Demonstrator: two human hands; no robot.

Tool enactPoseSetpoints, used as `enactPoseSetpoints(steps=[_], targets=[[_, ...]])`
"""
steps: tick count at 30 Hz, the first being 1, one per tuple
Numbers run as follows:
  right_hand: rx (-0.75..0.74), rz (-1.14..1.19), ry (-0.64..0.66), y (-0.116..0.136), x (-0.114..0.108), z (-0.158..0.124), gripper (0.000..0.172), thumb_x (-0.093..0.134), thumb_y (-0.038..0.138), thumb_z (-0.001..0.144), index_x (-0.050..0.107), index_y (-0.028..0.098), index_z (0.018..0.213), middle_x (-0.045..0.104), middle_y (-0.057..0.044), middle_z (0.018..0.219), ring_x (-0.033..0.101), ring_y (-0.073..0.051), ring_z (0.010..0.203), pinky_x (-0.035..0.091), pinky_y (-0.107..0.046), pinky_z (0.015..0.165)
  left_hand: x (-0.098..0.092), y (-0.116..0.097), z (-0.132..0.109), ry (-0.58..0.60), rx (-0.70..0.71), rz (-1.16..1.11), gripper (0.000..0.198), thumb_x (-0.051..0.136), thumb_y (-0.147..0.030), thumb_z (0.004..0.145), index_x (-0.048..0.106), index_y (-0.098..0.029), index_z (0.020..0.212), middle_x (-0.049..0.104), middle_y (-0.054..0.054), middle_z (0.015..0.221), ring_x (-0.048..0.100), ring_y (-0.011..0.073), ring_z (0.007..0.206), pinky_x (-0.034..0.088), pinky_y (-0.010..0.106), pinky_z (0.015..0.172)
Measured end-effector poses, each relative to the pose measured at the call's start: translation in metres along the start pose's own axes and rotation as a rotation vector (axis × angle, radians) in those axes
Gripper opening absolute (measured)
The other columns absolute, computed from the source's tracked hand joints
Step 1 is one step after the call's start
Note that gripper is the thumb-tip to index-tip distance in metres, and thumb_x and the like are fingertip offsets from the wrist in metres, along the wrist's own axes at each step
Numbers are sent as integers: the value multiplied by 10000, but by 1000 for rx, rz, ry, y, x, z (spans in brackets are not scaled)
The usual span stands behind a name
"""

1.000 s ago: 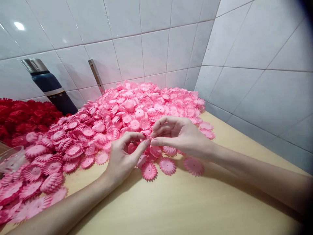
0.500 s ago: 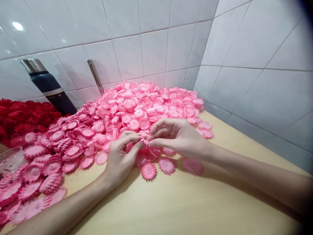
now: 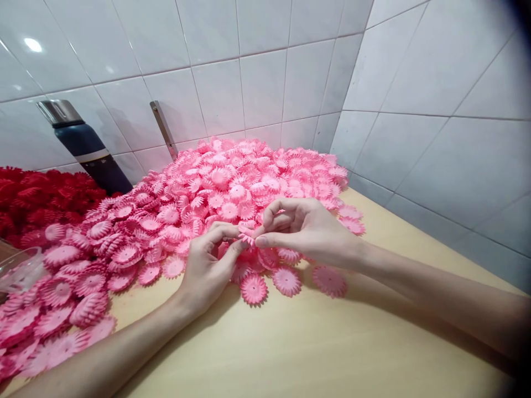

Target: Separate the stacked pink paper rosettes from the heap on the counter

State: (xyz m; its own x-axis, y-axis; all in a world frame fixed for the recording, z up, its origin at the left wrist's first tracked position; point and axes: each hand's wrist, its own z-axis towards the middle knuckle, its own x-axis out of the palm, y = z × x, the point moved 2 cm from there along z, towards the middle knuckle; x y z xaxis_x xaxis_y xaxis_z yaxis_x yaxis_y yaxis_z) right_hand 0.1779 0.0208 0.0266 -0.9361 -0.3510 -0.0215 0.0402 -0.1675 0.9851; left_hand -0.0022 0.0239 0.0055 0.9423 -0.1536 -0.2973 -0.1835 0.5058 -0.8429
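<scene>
My left hand (image 3: 207, 265) and my right hand (image 3: 302, 229) meet above the front edge of a big heap of pink plastic flower discs (image 3: 232, 182). Both pinch one small pink flower piece (image 3: 248, 239) between thumbs and fingertips. Loose pink discs (image 3: 254, 288) lie on the wooden tabletop (image 3: 315, 342) just below my hands, one more to the right (image 3: 329, 281).
A dark blue flask with a steel top (image 3: 85, 145) and a metal strip (image 3: 164, 128) lean on the white tiled wall. Red flower discs (image 3: 37, 199) are piled at the far left. A clear plastic container (image 3: 19, 271) shows at the left edge.
My fingertips have closed round a pink flower piece that now shows between them. Both hands stay in nearly the same spot.
</scene>
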Motion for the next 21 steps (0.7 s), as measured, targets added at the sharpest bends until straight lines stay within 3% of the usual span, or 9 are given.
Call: enactPoseSetpoints(steps=[9,15,21], targets=[[1,-17,15,2,0,0,238,802,193,658,603,167,786,682,2,711,657,-132,713,511,-249,647,0,-3,0,22,45,22,83,586,-173,861,649,-183,808,635,75,907,599,202,915,486,334,829],[13,7,4,2,0,0,268,821,214,633,585,171,752,608,50,595,614,-106,602,484,-236,565,0,-3,0,32,49,11,104,574,-164,869,641,-184,794,625,61,880,598,182,876,486,304,788],[1,-33,65,3,-1,-2,280,813,260,646,631,181,843,713,-19,789,695,-180,797,559,-299,700,-1,0,0,21,29,23,62,626,-198,845,658,-172,799,657,72,882,626,188,862,504,310,778]])
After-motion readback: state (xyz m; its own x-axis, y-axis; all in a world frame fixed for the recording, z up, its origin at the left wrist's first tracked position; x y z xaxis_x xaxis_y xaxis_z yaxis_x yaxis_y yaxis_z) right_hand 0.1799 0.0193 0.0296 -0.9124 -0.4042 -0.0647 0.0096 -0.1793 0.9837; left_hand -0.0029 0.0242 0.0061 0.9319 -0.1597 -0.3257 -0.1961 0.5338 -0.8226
